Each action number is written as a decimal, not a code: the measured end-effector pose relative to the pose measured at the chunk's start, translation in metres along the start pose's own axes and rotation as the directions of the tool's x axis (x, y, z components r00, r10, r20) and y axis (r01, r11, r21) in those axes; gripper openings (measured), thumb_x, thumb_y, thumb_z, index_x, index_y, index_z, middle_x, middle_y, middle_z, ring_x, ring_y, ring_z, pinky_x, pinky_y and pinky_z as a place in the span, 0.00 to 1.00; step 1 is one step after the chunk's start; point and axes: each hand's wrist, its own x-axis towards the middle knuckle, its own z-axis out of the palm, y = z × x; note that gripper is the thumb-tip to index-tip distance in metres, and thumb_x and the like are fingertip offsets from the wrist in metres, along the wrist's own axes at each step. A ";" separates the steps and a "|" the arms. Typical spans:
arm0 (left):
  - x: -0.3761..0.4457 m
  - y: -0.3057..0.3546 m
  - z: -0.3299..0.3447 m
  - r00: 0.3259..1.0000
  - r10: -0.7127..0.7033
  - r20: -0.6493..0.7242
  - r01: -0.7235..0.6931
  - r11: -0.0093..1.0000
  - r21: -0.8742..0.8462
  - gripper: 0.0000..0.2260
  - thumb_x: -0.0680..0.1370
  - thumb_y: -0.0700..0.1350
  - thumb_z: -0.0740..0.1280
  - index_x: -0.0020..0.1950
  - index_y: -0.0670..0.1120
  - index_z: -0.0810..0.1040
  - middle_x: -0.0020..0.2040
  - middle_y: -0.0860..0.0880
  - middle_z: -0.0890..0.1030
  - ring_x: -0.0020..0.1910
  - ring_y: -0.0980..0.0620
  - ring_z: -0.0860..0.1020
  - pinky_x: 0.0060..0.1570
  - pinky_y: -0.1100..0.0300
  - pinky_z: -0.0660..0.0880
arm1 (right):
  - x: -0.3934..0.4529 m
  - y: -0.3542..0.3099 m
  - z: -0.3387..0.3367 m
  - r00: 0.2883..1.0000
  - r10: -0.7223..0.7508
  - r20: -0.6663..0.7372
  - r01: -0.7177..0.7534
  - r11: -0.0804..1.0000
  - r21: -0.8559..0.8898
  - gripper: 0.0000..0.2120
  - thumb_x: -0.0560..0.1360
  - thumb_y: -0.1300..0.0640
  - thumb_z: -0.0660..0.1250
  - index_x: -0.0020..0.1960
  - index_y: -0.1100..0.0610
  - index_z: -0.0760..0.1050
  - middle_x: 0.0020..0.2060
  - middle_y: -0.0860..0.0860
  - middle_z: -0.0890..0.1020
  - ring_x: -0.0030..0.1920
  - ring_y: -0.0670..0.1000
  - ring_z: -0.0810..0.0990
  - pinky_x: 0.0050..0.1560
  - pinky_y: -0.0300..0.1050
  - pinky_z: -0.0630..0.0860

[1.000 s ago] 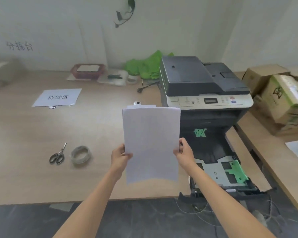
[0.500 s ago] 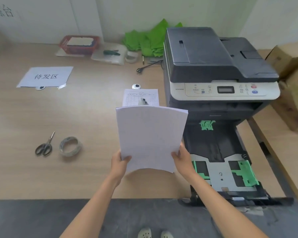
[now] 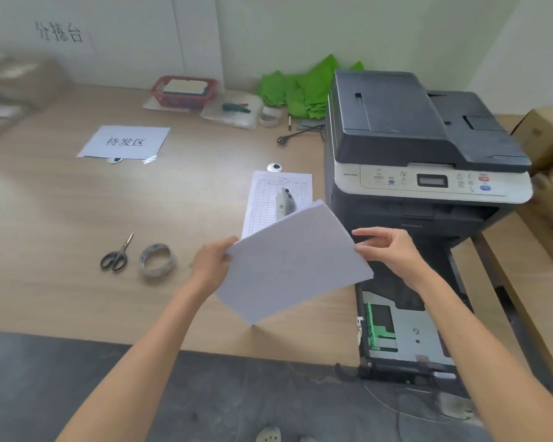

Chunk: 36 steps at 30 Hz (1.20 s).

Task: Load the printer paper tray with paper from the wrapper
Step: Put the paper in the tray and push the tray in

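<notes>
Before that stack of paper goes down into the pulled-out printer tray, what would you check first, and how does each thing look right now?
1. Grip: the left hand holds the paper stack at its left edge; the right hand touches the right edge with its fingers spread. Ok, though loose on the right.
2. Tray open: the paper tray is pulled out of the printer. Ok.
3. Tray empty: no sheets show on its floor. Ok.
4. Stack lined up with tray: it is tilted, one corner down, and sits over the table. Not ok.
5. Green guide set to paper width: cannot tell.
</notes>
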 end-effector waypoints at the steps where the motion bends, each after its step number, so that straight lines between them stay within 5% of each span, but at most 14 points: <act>1: 0.000 0.005 -0.003 1.000 0.018 0.008 -0.019 0.998 0.059 0.15 0.68 0.27 0.56 0.41 0.45 0.76 0.34 0.45 0.71 0.36 0.45 0.66 0.33 0.55 0.60 | 0.001 -0.004 0.003 0.997 -0.013 0.074 0.018 0.998 -0.062 0.15 0.69 0.63 0.73 0.54 0.50 0.79 0.42 0.52 0.86 0.43 0.47 0.85 0.43 0.36 0.81; 3: -0.002 0.015 -0.004 0.996 0.080 0.042 -0.085 0.985 0.148 0.16 0.68 0.28 0.56 0.45 0.44 0.77 0.36 0.44 0.74 0.38 0.43 0.69 0.35 0.54 0.62 | 0.004 -0.009 0.018 0.986 -0.051 0.160 0.073 0.988 -0.138 0.15 0.70 0.62 0.72 0.53 0.49 0.80 0.44 0.50 0.86 0.43 0.44 0.84 0.43 0.36 0.80; 8: -0.003 0.014 -0.011 0.992 0.090 0.085 -0.102 0.983 0.153 0.15 0.72 0.34 0.63 0.52 0.49 0.78 0.42 0.46 0.80 0.47 0.41 0.77 0.41 0.54 0.69 | 0.003 -0.005 0.047 0.993 -0.097 0.074 0.104 0.990 -0.100 0.04 0.71 0.64 0.71 0.46 0.61 0.83 0.37 0.52 0.83 0.36 0.44 0.79 0.39 0.37 0.75; 11: -0.006 -0.006 -0.027 0.998 -0.035 -0.052 0.020 0.966 -0.259 0.25 0.67 0.38 0.74 0.60 0.54 0.73 0.45 0.51 0.80 0.43 0.50 0.78 0.41 0.60 0.72 | -0.003 0.004 0.046 0.996 -0.073 0.048 0.075 0.997 -0.029 0.05 0.72 0.64 0.70 0.46 0.58 0.83 0.35 0.48 0.83 0.35 0.42 0.80 0.38 0.35 0.74; 13: -0.011 -0.025 -0.032 0.988 -0.153 0.012 0.132 0.810 -0.572 0.34 0.65 0.38 0.77 0.66 0.56 0.67 0.49 0.54 0.80 0.45 0.54 0.78 0.48 0.62 0.74 | -0.007 0.009 0.044 0.998 -0.062 0.016 0.061 0.998 0.013 0.07 0.72 0.65 0.69 0.49 0.59 0.83 0.34 0.46 0.84 0.36 0.44 0.80 0.38 0.35 0.75; 16: -0.017 -0.041 -0.016 0.957 -0.159 0.242 0.284 0.675 -0.681 0.17 0.69 0.39 0.73 0.56 0.51 0.78 0.45 0.55 0.84 0.47 0.52 0.79 0.58 0.52 0.73 | -0.012 0.013 0.045 0.998 -0.055 -0.007 0.055 0.995 0.079 0.09 0.72 0.67 0.68 0.49 0.56 0.81 0.31 0.41 0.85 0.33 0.39 0.81 0.34 0.31 0.76; 18: -0.019 -0.039 -0.006 0.961 -0.188 0.202 0.276 0.645 -0.712 0.09 0.73 0.36 0.69 0.46 0.49 0.81 0.38 0.58 0.85 0.44 0.53 0.80 0.54 0.53 0.73 | -0.015 0.016 0.047 0.999 -0.041 -0.030 0.044 0.993 0.107 0.09 0.72 0.67 0.68 0.45 0.54 0.81 0.32 0.42 0.85 0.34 0.39 0.82 0.34 0.32 0.78; 24: -0.017 -0.038 0.006 0.967 -0.218 0.132 0.245 0.655 -0.715 0.11 0.74 0.35 0.67 0.41 0.51 0.81 0.33 0.60 0.84 0.36 0.62 0.80 0.38 0.68 0.76 | -0.018 0.036 0.049 0.999 0.015 -0.046 -0.009 0.991 0.132 0.09 0.71 0.68 0.69 0.47 0.56 0.81 0.33 0.41 0.85 0.37 0.39 0.82 0.38 0.32 0.79; 27: -0.022 -0.047 0.021 0.955 -0.242 0.174 0.293 0.655 -0.697 0.10 0.74 0.35 0.67 0.43 0.50 0.81 0.36 0.59 0.84 0.39 0.58 0.79 0.39 0.67 0.76 | -0.017 0.054 0.056 0.995 0.093 -0.023 -0.090 0.990 0.106 0.10 0.71 0.67 0.69 0.52 0.60 0.79 0.40 0.46 0.83 0.41 0.44 0.81 0.42 0.35 0.79; 31: -0.027 -0.054 0.039 0.934 -0.284 0.219 0.355 0.643 -0.679 0.11 0.73 0.34 0.68 0.43 0.51 0.80 0.37 0.59 0.84 0.40 0.57 0.79 0.42 0.63 0.75 | -0.014 0.069 0.064 0.976 0.203 -0.075 -0.200 0.979 0.048 0.12 0.71 0.67 0.70 0.52 0.56 0.75 0.42 0.49 0.79 0.49 0.53 0.77 0.52 0.52 0.77; 36: -0.014 -0.040 0.037 0.921 -0.360 0.147 0.353 0.614 -0.706 0.07 0.72 0.33 0.68 0.41 0.46 0.78 0.39 0.50 0.79 0.38 0.51 0.76 0.38 0.58 0.73 | -0.011 0.059 0.065 0.979 0.129 -0.161 -0.142 0.987 -0.073 0.10 0.72 0.65 0.69 0.52 0.69 0.77 0.43 0.64 0.81 0.46 0.64 0.78 0.49 0.60 0.78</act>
